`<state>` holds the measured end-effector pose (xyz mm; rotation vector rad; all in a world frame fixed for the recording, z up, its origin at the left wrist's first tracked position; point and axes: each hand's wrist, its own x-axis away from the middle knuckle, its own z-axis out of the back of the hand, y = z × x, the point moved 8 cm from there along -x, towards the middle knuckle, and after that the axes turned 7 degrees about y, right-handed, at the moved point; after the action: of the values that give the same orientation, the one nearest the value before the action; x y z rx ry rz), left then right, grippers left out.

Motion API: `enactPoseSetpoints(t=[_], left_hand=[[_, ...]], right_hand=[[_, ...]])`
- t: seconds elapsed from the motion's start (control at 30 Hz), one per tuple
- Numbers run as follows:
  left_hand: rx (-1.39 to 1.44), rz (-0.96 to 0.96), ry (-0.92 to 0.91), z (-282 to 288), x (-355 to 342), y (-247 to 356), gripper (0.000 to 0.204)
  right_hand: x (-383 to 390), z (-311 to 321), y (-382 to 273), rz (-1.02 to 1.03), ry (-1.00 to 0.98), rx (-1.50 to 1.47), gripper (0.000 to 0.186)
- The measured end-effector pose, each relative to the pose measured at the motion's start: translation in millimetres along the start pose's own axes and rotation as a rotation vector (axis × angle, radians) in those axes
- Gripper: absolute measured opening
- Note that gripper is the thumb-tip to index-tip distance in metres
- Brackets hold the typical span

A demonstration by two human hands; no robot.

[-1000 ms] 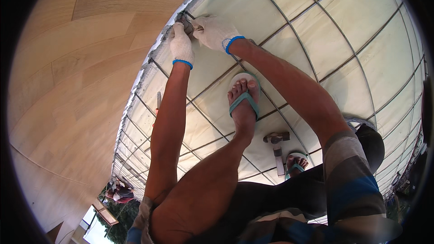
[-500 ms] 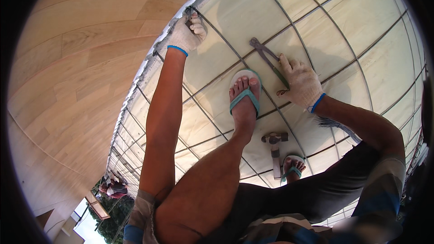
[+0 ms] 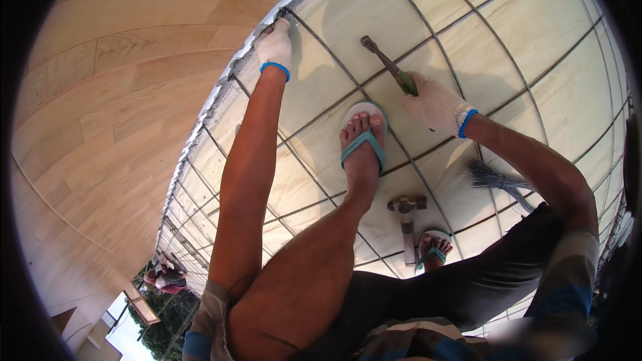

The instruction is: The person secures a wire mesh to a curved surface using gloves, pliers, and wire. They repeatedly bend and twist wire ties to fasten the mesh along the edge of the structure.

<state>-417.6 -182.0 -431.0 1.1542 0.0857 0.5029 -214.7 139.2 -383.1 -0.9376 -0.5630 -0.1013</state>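
Note:
In a white knit glove with a blue cuff, my right hand [image 3: 439, 103] is wrapped round the green handles of a pair of pincers [image 3: 386, 65]. The jaws point up and left, above the bar mesh, and the handles are pressed together. My left hand [image 3: 274, 43], gloved the same way, reaches to the wall edge, beside the end of a steel bar [image 3: 314, 35]. Its fingers curl down there; what they hold, if anything, is hidden. Thin steel bars cross in a grid over pale sheeting [image 3: 364, 13].
My sandalled foot [image 3: 364, 140] stands within the mesh. A hammer [image 3: 407, 224] lies near my other foot [image 3: 435, 247]. A bundle of tie wire [image 3: 498, 179] rests under my right forearm. Wood-patterned panelling [image 3: 134, 80] runs along the left. Another person [image 3: 166, 275] is far off, lower left.
My right hand has closed round the pincers; their spread handles have come together. My left hand has turned, its fingers now tucked out of sight at the bar end. The wire bundle shows more.

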Motion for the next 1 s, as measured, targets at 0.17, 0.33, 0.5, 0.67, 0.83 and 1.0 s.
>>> enactPoseSetpoints(t=[0.17, 0.33, 0.5, 0.67, 0.83, 1.0], left_hand=[[-0.080, -0.074, 0.090, 0, 17, 16, 0.033], [-0.036, -0.106, 0.107, 3, 17, 17, 0.034], [-0.006, -0.028, 0.056, -1, 25, 14, 0.028], [0.036, -0.049, 0.069, -4, 30, 23, 0.029], [0.052, -0.012, 0.052, -1, 27, 21, 0.026], [0.037, -0.048, 0.098, 3, 27, 23, 0.029]], right_hand=[[-59, -18, -43, -0.003, -0.102, -0.297, 0.036], [-105, -58, -77, -0.148, -0.318, -0.721, 0.019], [-135, -77, -86, -0.124, -0.340, -0.727, 0.016], [-141, -81, -99, -0.097, -0.352, -0.704, 0.021], [-134, -70, -111, -0.093, -0.240, -0.619, 0.024], [-128, -57, -124, 0.033, -0.225, -0.398, 0.030]])
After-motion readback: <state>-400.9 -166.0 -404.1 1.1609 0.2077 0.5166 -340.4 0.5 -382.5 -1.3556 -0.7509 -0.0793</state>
